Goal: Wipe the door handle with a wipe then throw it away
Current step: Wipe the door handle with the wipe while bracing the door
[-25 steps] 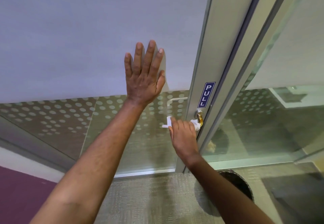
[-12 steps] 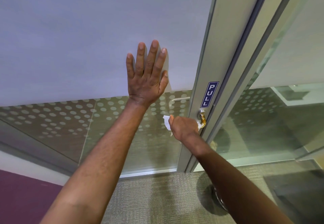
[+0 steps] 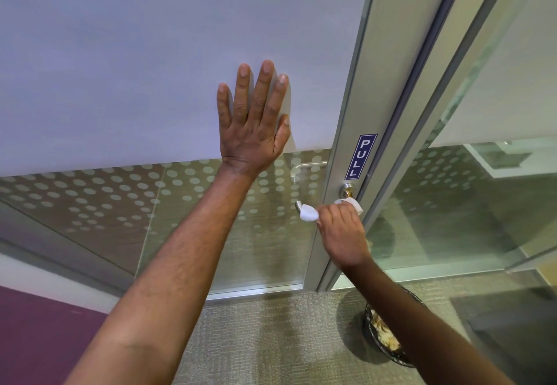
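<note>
The left hand [image 3: 251,127] lies flat and spread against the frosted door [image 3: 135,62], while below and to its right the right hand [image 3: 342,234] clenches a white wipe [image 3: 309,213] around the door handle [image 3: 299,204].

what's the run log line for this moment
step: wiping | right hand: wipe gripped around door handle | left hand: flat on door | bin: wipe not binned

Office premises, glazed partition entrance.
Aluminium-framed glass door [image 3: 355,89] with frosted band and dot film, blue "PULL" sign [image 3: 360,156], lever handle [image 3: 299,204], grey carpet floor [image 3: 271,339], mesh waste bin [image 3: 382,339] beside the frame.
</note>
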Action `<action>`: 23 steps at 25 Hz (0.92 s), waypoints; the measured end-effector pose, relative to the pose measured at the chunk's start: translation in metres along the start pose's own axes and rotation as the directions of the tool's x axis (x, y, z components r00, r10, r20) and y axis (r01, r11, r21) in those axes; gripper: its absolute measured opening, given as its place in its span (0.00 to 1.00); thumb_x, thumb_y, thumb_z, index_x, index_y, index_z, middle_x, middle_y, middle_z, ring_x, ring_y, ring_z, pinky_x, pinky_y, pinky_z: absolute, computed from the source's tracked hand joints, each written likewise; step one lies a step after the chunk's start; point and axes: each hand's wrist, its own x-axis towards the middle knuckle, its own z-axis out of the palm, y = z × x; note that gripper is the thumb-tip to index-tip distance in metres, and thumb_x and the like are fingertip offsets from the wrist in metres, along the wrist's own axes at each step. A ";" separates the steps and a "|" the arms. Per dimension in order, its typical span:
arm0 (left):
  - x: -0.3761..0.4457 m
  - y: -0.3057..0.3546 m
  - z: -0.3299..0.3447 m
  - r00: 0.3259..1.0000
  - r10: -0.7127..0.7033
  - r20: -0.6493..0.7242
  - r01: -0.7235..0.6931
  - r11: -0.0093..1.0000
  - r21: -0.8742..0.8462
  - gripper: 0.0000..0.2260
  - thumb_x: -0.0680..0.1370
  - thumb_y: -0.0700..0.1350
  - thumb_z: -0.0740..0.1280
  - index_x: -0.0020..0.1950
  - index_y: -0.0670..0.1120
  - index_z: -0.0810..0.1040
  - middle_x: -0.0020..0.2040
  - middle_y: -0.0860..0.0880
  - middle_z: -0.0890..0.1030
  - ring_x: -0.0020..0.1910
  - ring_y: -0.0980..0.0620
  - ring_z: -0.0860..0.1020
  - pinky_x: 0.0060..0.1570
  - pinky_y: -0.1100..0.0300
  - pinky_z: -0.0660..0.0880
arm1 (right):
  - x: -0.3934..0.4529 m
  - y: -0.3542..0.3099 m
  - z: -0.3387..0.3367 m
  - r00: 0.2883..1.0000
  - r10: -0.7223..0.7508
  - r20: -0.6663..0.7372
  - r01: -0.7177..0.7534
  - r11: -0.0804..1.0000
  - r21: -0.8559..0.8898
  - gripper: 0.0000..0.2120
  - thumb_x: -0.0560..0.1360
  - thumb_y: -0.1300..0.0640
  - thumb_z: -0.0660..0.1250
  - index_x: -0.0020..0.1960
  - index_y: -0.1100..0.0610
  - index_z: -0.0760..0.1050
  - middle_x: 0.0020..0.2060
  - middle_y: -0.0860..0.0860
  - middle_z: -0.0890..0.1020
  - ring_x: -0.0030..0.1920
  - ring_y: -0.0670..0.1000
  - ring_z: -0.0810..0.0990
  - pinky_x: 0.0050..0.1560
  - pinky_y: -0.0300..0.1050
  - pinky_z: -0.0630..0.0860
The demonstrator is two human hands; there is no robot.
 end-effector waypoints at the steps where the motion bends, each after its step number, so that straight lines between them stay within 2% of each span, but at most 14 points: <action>1: 0.000 0.000 0.000 1.000 0.002 0.003 -0.002 1.000 -0.003 0.27 0.83 0.53 0.60 0.81 0.47 0.58 0.80 0.44 0.57 0.78 0.36 0.56 0.76 0.35 0.53 | 0.008 0.004 -0.003 0.999 -0.027 0.031 0.028 1.000 -0.013 0.11 0.82 0.49 0.62 0.55 0.57 0.74 0.44 0.54 0.76 0.46 0.59 0.76 0.56 0.55 0.73; 3: 0.000 0.000 0.000 1.000 0.001 -0.001 -0.001 1.000 -0.008 0.27 0.83 0.53 0.60 0.80 0.46 0.59 0.79 0.44 0.58 0.77 0.36 0.57 0.75 0.34 0.54 | 0.022 0.008 -0.012 0.987 -0.091 0.131 0.098 0.994 -0.041 0.15 0.81 0.42 0.62 0.49 0.54 0.72 0.39 0.52 0.76 0.40 0.56 0.76 0.47 0.53 0.72; 5: 0.000 0.000 0.000 1.000 -0.005 -0.009 0.005 1.000 -0.009 0.27 0.83 0.52 0.61 0.80 0.46 0.59 0.79 0.43 0.58 0.77 0.36 0.57 0.75 0.34 0.54 | 0.036 0.010 -0.019 0.959 -0.127 0.254 0.139 0.990 -0.030 0.21 0.79 0.34 0.59 0.45 0.52 0.74 0.34 0.50 0.79 0.34 0.54 0.79 0.43 0.52 0.73; 8: 0.000 0.001 0.001 1.000 -0.002 -0.017 0.002 1.000 -0.008 0.27 0.83 0.52 0.61 0.80 0.46 0.60 0.79 0.43 0.59 0.78 0.36 0.56 0.77 0.35 0.51 | 0.056 0.007 -0.032 0.900 -0.073 0.430 0.097 0.995 -0.033 0.36 0.77 0.25 0.42 0.36 0.50 0.75 0.27 0.49 0.77 0.29 0.53 0.79 0.39 0.48 0.72; 9: 0.000 0.002 0.002 1.000 -0.001 -0.022 0.001 1.000 0.000 0.27 0.83 0.52 0.61 0.80 0.46 0.60 0.79 0.43 0.60 0.78 0.36 0.56 0.77 0.36 0.49 | 0.062 0.006 -0.036 0.889 -0.052 0.455 0.072 0.997 -0.027 0.40 0.77 0.26 0.37 0.33 0.52 0.74 0.25 0.48 0.75 0.29 0.54 0.79 0.37 0.47 0.71; 10: 0.001 0.001 0.002 1.000 0.001 -0.031 -0.001 1.000 0.001 0.27 0.83 0.52 0.61 0.80 0.46 0.60 0.79 0.43 0.60 0.78 0.36 0.57 0.77 0.37 0.48 | 0.066 0.003 -0.038 0.885 -0.034 0.465 0.056 0.998 -0.032 0.40 0.78 0.27 0.37 0.32 0.53 0.74 0.24 0.48 0.73 0.30 0.55 0.80 0.36 0.46 0.71; 12: 0.004 0.007 0.006 0.999 0.014 -0.040 -0.014 1.000 -0.002 0.27 0.83 0.52 0.60 0.80 0.46 0.60 0.79 0.43 0.60 0.78 0.36 0.56 0.78 0.38 0.46 | 0.060 0.002 -0.039 0.917 0.001 0.399 0.029 0.997 -0.069 0.34 0.83 0.35 0.44 0.37 0.53 0.78 0.26 0.48 0.75 0.31 0.56 0.81 0.37 0.46 0.73; 14: 0.005 0.006 0.007 0.999 0.017 -0.040 -0.016 1.000 0.015 0.26 0.83 0.52 0.59 0.80 0.46 0.59 0.79 0.43 0.59 0.79 0.37 0.54 0.78 0.40 0.43 | 0.045 -0.007 -0.034 0.971 0.062 0.231 -0.055 0.998 -0.036 0.30 0.85 0.41 0.45 0.41 0.53 0.80 0.31 0.50 0.79 0.32 0.54 0.76 0.43 0.50 0.73; 16: 0.003 0.001 0.005 0.999 -0.006 -0.041 0.007 1.000 0.011 0.27 0.83 0.52 0.59 0.80 0.46 0.59 0.80 0.43 0.58 0.82 0.39 0.48 0.79 0.40 0.42 | 0.025 -0.011 -0.021 0.992 0.084 0.092 -0.091 0.992 0.083 0.24 0.85 0.44 0.47 0.47 0.53 0.78 0.39 0.49 0.79 0.40 0.54 0.74 0.52 0.53 0.70; 19: -0.001 0.000 0.003 0.999 -0.025 -0.033 0.025 1.000 0.009 0.27 0.83 0.52 0.60 0.80 0.46 0.58 0.80 0.43 0.57 0.82 0.45 0.39 0.78 0.40 0.43 | 0.003 -0.013 -0.005 0.988 0.156 -0.003 -0.151 0.961 0.230 0.14 0.84 0.50 0.55 0.56 0.54 0.77 0.50 0.51 0.79 0.54 0.56 0.75 0.69 0.55 0.65; 21: -0.001 0.000 0.004 0.999 -0.018 -0.029 0.019 1.000 0.005 0.28 0.83 0.52 0.59 0.81 0.46 0.57 0.81 0.44 0.55 0.82 0.45 0.38 0.78 0.40 0.43 | -0.002 -0.022 0.000 0.936 0.349 -0.041 -0.323 0.903 0.284 0.12 0.83 0.52 0.58 0.59 0.57 0.76 0.58 0.55 0.77 0.62 0.57 0.72 0.74 0.58 0.62; 23: 0.000 0.000 0.004 0.999 -0.007 -0.031 0.007 1.000 0.018 0.29 0.83 0.52 0.58 0.82 0.47 0.53 0.84 0.48 0.48 0.82 0.45 0.38 0.78 0.40 0.42 | 0.003 -0.033 -0.003 0.792 0.610 -0.025 -0.559 0.740 0.375 0.13 0.84 0.53 0.59 0.62 0.59 0.75 0.63 0.57 0.73 0.65 0.57 0.69 0.69 0.56 0.65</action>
